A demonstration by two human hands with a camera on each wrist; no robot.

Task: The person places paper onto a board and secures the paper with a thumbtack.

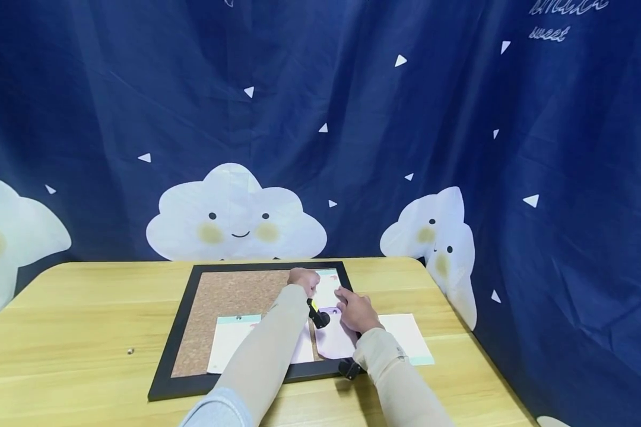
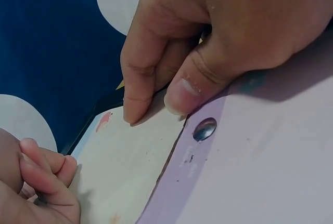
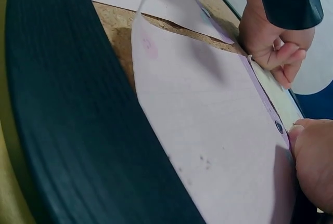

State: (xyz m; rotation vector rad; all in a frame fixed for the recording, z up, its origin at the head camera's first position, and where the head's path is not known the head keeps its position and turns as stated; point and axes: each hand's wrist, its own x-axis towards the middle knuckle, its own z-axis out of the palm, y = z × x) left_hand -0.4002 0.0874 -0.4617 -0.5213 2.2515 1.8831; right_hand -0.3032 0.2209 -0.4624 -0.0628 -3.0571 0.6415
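A white note [image 1: 327, 292] with a teal top strip lies at the upper right of a black-framed corkboard [image 1: 246, 290]. My left hand [image 1: 303, 280], fingers curled, rests at the note's left edge; nothing shows between those fingers. From the right, my right hand [image 1: 359, 311] presses the note with extended fingers. In the left wrist view, its thumb sits at the note's lower edge, beside a shiny thumbtack [image 2: 204, 129]. That tack holds a pale purple note [image 3: 203, 99], directly below the white one, whose lower corner curls up in the right wrist view.
Another white note [image 1: 229, 344], tacked at its top, is on the board's lower left. Beside it, my left arm partly covers a second purple note [image 1: 303, 347]. A loose white sheet [image 1: 406, 338] lies right of the board, and a small tack-like piece [image 1: 130, 351] lies left.
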